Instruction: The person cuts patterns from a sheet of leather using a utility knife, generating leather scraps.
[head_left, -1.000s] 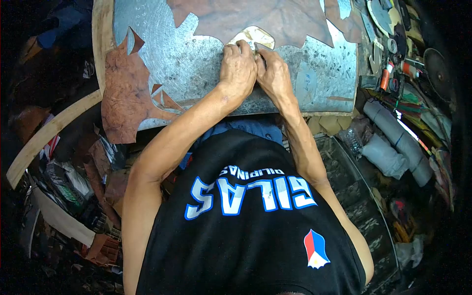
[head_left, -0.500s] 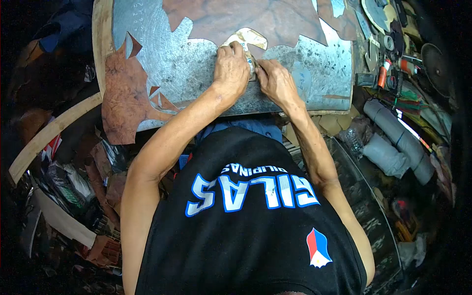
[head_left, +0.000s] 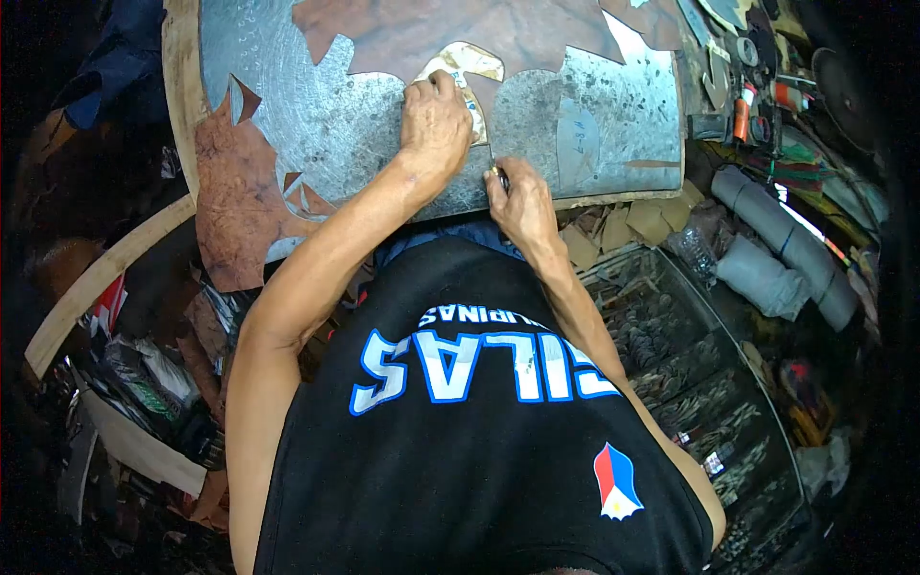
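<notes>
My left hand (head_left: 438, 120) has its fingers bent and presses a pale, stained pattern template (head_left: 480, 63) down on the metal-topped table (head_left: 364, 125). The template has a curved outline and lies partly over the lower edge of a brown leather hide (head_left: 460, 29). In my right hand (head_left: 524, 196) is a knife (head_left: 502, 178) with a dark handle, gripped in closed fingers. Its thin blade points away from me, towards the template's near end. My left hand hides part of the template.
A reddish-brown leather piece (head_left: 235, 192) hangs over the table's left side. A bluish-grey marked sheet (head_left: 577, 144) lies right of my hands. Tools and an orange-labelled item (head_left: 743, 115) crowd the right. Grey rolls (head_left: 781, 240) and a compartmented tray (head_left: 690, 374) sit below.
My right hand has come towards me with the knife, away from the template and my left hand. My left hand keeps pressing the template; the whole view has shifted slightly.
</notes>
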Demonstrator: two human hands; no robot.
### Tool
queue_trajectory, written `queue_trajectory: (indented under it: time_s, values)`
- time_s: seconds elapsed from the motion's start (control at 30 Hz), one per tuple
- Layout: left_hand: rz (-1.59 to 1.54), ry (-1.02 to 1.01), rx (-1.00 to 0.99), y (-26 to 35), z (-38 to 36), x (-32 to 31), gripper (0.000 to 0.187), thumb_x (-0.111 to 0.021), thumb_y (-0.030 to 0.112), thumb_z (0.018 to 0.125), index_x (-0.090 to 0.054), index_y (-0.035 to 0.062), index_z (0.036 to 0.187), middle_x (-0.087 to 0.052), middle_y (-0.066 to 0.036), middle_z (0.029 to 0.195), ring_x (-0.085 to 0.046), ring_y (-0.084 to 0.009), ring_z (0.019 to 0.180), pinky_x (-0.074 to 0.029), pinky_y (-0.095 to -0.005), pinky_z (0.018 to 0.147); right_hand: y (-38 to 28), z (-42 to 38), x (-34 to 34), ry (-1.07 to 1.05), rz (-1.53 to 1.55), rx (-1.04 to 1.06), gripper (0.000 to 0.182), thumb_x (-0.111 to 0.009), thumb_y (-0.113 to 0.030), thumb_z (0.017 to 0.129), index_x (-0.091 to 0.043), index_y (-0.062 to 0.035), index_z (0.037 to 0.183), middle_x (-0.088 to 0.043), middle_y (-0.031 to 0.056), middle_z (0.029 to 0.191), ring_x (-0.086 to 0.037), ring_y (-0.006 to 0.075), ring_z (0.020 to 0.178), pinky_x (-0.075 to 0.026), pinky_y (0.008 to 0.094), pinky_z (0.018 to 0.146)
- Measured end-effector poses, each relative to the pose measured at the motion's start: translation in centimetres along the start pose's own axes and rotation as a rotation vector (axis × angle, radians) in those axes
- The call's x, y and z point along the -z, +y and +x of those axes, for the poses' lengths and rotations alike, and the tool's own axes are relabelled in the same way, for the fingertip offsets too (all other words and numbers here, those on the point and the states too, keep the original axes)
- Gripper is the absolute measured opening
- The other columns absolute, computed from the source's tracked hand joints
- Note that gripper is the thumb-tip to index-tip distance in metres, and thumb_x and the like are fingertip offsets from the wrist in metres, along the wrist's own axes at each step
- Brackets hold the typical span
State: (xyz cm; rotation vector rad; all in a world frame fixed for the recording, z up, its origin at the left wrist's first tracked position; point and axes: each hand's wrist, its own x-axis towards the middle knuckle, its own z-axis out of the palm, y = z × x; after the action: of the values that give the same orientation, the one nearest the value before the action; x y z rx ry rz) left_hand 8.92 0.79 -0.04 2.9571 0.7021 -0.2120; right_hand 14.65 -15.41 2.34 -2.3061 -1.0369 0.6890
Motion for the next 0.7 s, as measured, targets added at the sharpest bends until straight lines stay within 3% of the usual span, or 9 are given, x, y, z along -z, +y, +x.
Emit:
queue_trajectory:
  time_s: [0.27, 0.4, 0.5, 0.6, 0.63, 0.7]
  values:
    - [-0.099, 0.06, 0.018, -0.1, -0.5, 0.1, 0.06, -0.08, 0.038, 0.072, -0.064, -0.0043, 0.111, -0.056, -0.017, 0.105, -0.06, -0.0319, 0.096, -0.048, -0.0417, 0.084, 0.4, 0.3, 0.8, -0.075, 0.022, -0.035, 0.023, -0.062, -0.013, 0.09, -0.063, 0.0073, 0.1, -0.064, 0.0307, 0.096, -0.062, 0.0473, 0.093, -0.049, 0.0491, 0.081]
    - [-0.227, 0.072, 0.105, 0.1, -0.6, 0.5, 0.059, -0.082, 0.037, 0.07, -0.064, -0.0026, 0.11, -0.057, -0.016, 0.105, -0.059, -0.0326, 0.097, -0.048, -0.0436, 0.086, 1.2, 1.9, 4.1, -0.143, 0.099, -0.079, 0.027, -0.061, -0.016, 0.093, -0.065, 0.0022, 0.112, -0.067, 0.0259, 0.105, -0.065, 0.0407, 0.099, -0.05, 0.0452, 0.086]
    - [-0.263, 0.079, 0.19, 0.5, -0.8, 0.9, 0.058, -0.084, 0.037, 0.068, -0.064, -0.0003, 0.108, -0.057, -0.017, 0.111, -0.058, -0.0322, 0.1, -0.047, -0.0437, 0.087, 2.0, 6.1, 7.2, -0.159, -0.064, 0.215, 0.025, -0.061, -0.015, 0.093, -0.066, -0.003, 0.114, -0.067, 0.0204, 0.11, -0.065, 0.0387, 0.099, -0.051, 0.0438, 0.085]
    - [-0.272, 0.093, 0.233, 0.7, -0.7, 0.7, 0.061, -0.085, 0.038, 0.067, -0.063, 0.0004, 0.11, -0.056, -0.018, 0.119, -0.056, -0.0317, 0.104, -0.045, -0.0433, 0.091, 0.4, 12.7, 9.7, -0.353, -0.387, 0.577, 0.024, -0.064, -0.014, 0.088, -0.069, -0.0102, 0.111, -0.068, 0.0116, 0.102, -0.065, 0.0344, 0.092, -0.053, 0.0432, 0.081]
    - [-0.266, 0.087, 0.224, 0.8, -0.7, 0.6, 0.064, -0.085, 0.039, 0.066, -0.063, 0.0006, 0.112, -0.055, -0.019, 0.125, -0.055, -0.0315, 0.107, -0.044, -0.0431, 0.094, 0.3, 15.1, 9.7, -0.381, -0.399, 0.608, 0.024, -0.064, -0.014, 0.088, -0.069, -0.0102, 0.111, -0.068, 0.0116, 0.102, -0.065, 0.0344, 0.092, -0.053, 0.0432, 0.081]
    - [-0.243, 0.08, 0.262, 1.1, -0.8, 0.4, 0.066, -0.085, 0.04, 0.066, -0.062, 0.0009, 0.114, -0.053, -0.019, 0.13, -0.054, -0.0314, 0.11, -0.042, -0.0431, 0.097, 0.0, 19.8, 9.0, -0.469, -0.495, 1.096, 0.025, -0.067, -0.015, 0.084, -0.07, -0.0128, 0.109, -0.069, 0.0068, 0.103, -0.065, 0.0299, 0.092, -0.054, 0.04, 0.081]
